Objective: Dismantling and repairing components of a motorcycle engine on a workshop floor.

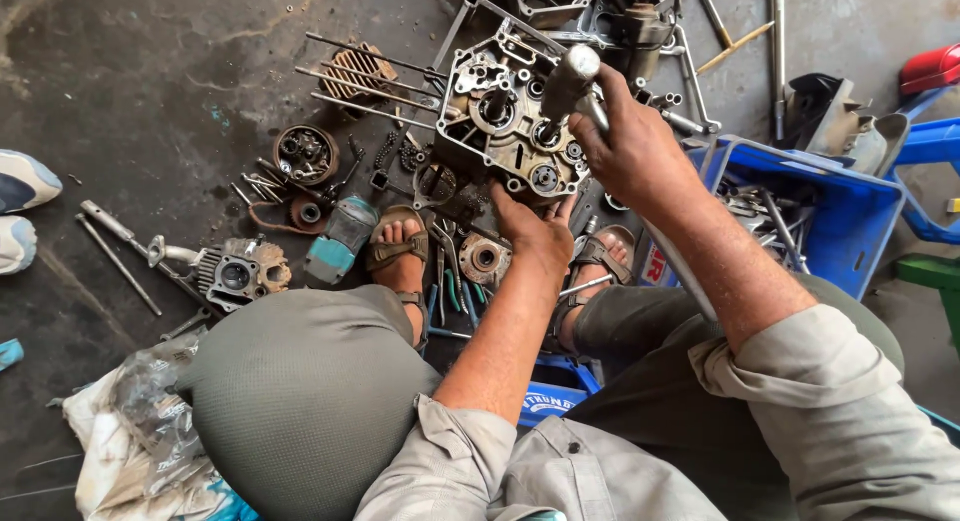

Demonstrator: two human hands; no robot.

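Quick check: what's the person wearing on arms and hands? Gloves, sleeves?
No gloves: left hand and right hand are bare. Both forearms are bare too, with light grey shirt sleeves rolled up near the elbows. No watch, rings or bands visible.

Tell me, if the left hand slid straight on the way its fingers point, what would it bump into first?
The left hand points up the picture and already meets the lower edge of the engine crankcase, so the casing comes first, though depth is hard to judge.
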